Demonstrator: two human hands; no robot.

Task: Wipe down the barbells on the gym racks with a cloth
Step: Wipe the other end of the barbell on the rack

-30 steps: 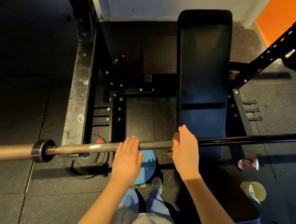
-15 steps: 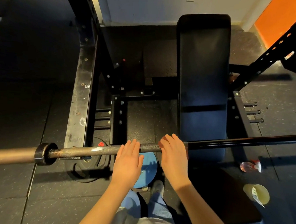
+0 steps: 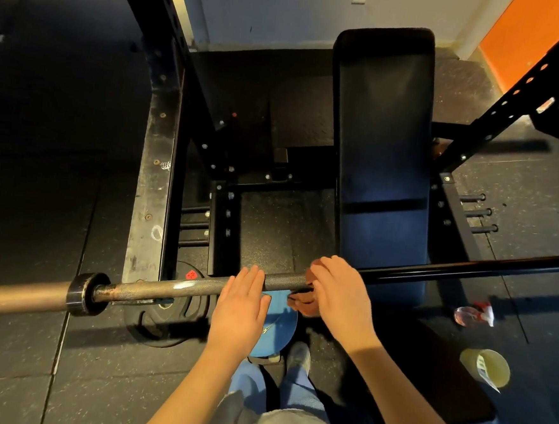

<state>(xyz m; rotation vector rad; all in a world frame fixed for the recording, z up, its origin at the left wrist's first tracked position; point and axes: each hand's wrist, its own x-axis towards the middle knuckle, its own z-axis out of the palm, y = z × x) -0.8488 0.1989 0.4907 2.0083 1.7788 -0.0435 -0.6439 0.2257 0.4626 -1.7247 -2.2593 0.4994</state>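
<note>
1. Right hand (image 3: 338,295): the fingers curl over the barbell (image 3: 173,285) at centre frame and grip a reddish-brown cloth (image 3: 304,304) against the shaft.
2. Left hand (image 3: 242,305): the fingers are straight and pressed together, resting flat on the knurled shaft just left of the cloth.
3. Barbell location: it spans the frame from left to right, passing the rack upright (image 3: 153,170). Its sleeve is at lower left.
4. Technique: wrap the cloth fully around the shaft. Steady the bar with the left hand to prevent rolling, and move that hand clear as the cloth approaches.
5. A spray bottle (image 3: 472,314) lies at lower right.
</note>
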